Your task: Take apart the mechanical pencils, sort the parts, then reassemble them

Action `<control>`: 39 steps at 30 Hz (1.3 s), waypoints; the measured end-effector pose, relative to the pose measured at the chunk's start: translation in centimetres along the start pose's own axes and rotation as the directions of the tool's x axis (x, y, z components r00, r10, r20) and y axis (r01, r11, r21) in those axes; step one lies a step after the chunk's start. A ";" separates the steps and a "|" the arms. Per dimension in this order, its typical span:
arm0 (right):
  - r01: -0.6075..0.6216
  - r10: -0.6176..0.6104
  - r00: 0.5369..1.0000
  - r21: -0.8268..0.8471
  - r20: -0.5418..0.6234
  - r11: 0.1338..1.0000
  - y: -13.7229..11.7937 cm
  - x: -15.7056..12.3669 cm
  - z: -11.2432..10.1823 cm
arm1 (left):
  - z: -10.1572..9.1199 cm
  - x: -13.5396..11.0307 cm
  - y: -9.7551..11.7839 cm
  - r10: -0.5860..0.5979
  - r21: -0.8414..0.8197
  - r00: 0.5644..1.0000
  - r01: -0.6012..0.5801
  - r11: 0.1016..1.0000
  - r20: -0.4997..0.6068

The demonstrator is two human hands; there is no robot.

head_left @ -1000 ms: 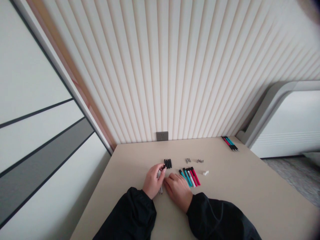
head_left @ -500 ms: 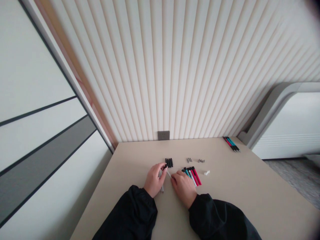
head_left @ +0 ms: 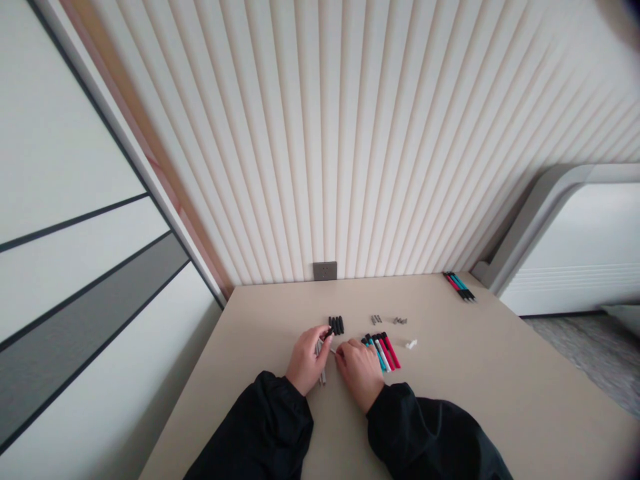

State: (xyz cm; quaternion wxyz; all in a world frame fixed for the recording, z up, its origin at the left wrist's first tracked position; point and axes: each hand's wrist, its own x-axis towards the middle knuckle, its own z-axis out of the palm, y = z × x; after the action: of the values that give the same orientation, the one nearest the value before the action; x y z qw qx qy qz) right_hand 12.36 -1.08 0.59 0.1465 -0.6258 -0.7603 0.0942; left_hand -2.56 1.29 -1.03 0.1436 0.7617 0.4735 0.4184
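My left hand pinches a short black pen part between thumb and fingertips. Across from it, my right hand is closed on a thin whitish pen refill, whose end points toward the black part; whether the two touch is too small to tell. Partly under my left hand lie several grey refills. Just beyond the fingers is a row of black pen grips. Blue, white and red pen barrels lie side by side to the right of my right hand.
Small grey parts sit in two groups, one left and one right. White pieces lie beside the barrels. Several whole pens rest at the table's far right corner. A wall socket is behind the table.
My right hand has moved left, closer to my left hand, and less of the refill shows between them. The whole view has shifted slightly.
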 end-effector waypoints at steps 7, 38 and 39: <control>0.010 -0.011 1.000 0.098 0.011 0.995 0.3 0.5 0.6 | -0.2 0.0 0.3 -0.018 -0.025 0.999 0.017 1.000 -0.040; 0.189 0.085 0.949 0.763 -0.303 0.618 1.4 0.5 -1.6 | -0.5 0.0 1.3 0.031 -0.151 0.980 -0.001 0.989 0.194; 0.194 0.075 0.949 0.753 -0.307 0.628 1.4 0.5 -1.6 | -0.5 0.0 1.3 0.030 -0.150 0.980 0.000 0.989 0.198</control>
State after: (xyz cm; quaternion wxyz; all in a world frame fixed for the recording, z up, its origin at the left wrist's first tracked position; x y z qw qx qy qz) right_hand 14.11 -0.36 1.68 0.5214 -0.4822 -0.6333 0.3077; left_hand -2.18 0.57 0.10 0.2437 0.7904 0.4185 0.3752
